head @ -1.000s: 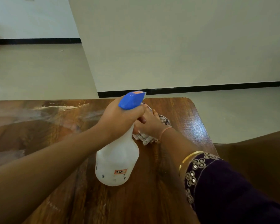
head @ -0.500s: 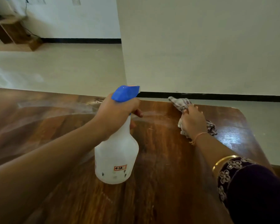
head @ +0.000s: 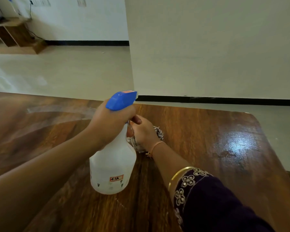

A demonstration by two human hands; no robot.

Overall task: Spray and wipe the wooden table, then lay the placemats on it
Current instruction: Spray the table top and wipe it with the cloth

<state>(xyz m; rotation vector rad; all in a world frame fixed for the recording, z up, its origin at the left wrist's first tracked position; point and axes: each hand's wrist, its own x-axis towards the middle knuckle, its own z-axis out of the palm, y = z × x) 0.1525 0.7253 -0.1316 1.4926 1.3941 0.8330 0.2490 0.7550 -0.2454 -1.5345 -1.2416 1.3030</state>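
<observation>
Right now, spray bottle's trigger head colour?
Blue, on the spray bottle's trigger head; head view.

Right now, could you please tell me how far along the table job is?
Done: spraying, judging by the wet sheen on the wooden table. In hand: left hand grips the spray bottle, right hand holds the checked cloth on it. Left: placemats, none in view.

Looks like we're in somebody's home here, probably a dining or living area. We've got a big glossy wooden table (head: 208, 148) with a rounded corner, a pale shiny floor (head: 65, 72), plain off-white walls (head: 208, 47) with a black skirting strip (head: 224, 100), and a low wooden shelf unit (head: 12, 34) in the far corner with cables (head: 30, 10) running up the wall.
</observation>
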